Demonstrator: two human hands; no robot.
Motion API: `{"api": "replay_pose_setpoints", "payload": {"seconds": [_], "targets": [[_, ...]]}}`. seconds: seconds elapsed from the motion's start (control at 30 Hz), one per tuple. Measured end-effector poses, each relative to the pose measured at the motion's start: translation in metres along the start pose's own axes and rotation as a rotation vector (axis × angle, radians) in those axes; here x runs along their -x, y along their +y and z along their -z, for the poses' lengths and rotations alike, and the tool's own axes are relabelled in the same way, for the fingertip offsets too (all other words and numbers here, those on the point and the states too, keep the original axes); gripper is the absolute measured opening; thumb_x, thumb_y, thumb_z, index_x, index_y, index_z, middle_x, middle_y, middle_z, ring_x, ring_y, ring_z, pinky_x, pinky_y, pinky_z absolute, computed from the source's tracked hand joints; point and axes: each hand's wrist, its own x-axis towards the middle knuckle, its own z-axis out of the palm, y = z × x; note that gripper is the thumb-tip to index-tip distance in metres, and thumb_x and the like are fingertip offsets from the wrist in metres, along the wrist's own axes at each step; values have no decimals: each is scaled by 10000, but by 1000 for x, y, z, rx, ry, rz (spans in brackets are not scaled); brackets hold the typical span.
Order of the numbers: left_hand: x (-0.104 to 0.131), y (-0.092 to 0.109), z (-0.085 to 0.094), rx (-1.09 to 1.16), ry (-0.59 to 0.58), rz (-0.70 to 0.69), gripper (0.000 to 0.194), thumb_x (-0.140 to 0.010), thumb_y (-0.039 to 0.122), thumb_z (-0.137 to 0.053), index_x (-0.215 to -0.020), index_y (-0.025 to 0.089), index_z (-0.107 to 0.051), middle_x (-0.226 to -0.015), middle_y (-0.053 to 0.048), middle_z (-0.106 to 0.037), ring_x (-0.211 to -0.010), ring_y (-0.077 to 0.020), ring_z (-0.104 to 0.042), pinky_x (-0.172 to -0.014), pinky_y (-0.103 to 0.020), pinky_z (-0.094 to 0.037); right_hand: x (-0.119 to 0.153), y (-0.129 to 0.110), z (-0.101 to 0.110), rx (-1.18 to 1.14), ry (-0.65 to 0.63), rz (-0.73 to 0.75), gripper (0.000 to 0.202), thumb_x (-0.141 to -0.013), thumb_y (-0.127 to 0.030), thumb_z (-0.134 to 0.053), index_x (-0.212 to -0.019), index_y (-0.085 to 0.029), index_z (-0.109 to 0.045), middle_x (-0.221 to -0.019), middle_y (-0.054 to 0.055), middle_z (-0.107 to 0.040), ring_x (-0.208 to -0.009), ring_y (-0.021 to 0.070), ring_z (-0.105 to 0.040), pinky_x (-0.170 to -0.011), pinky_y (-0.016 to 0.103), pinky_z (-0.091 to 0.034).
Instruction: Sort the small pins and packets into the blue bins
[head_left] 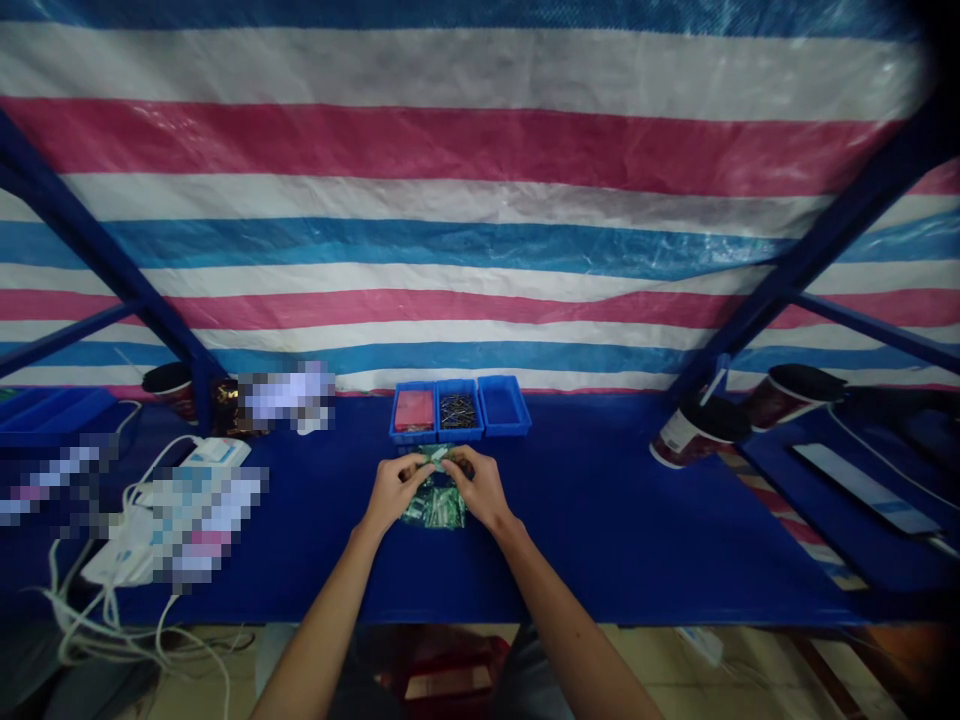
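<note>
Both of my hands meet over a shiny green plastic packet [444, 508] near the middle of the blue table. My left hand [391, 492] pinches its upper left part between thumb and fingers. From the other side, my right hand [481, 487] pinches the upper right part, its thumb close to the left one. A small pale patch shows between the thumbs. What lies inside the packet is too blurred to make out. Just beyond my fingers, a blue bin [437, 435] holds a pink item [414, 410], and the bin beside it holds dark metal pins or screws [457, 411].
A third blue bin [504, 407] adjoins on the right. White power strips [124, 545] and tangled cables [112, 625] lie left. Lidded cups [694, 432] stand right, near a phone-like slab [866, 488]. Blue frame posts [757, 300] slope at both sides before a striped sheet [480, 150].
</note>
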Motion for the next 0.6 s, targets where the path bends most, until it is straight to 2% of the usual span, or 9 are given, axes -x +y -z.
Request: {"api": "replay_pose_setpoints", "payload": {"seconds": [0.13, 0.4, 0.6], "targets": [[0, -1, -1, 4, 6, 3, 360, -843, 476, -660, -794, 125, -726, -468, 60, -435, -464, -90, -375, -516, -217, -318, 0, 0, 1, 51, 6, 24, 212, -918, -412, -601, -871, -228, -695, -755, 17, -707, -682, 184, -589, -737, 301, -431], [0, -5, -1, 11, 4, 3, 348, -851, 459, -655, -798, 121, -721, -487, 61, -419, -481, -86, -354, -527, -217, -308, -1, 0, 1, 80, 8, 30, 164, -913, -362, -621, -872, -223, -699, -797, 28, -710, -751, 200, -605, -750, 310, -408], [0, 0, 0, 44, -22, 24, 341, -809, 459, -703, -800, 118, -710, -502, 72, -366, -486, -78, -302, -509, -217, -264, -1, 1, 1, 63, 6, 29, 165, -920, -360, -622, -864, -225, -699, -815, 27, -719, -762, 199, -618, -764, 315, -402]]}}
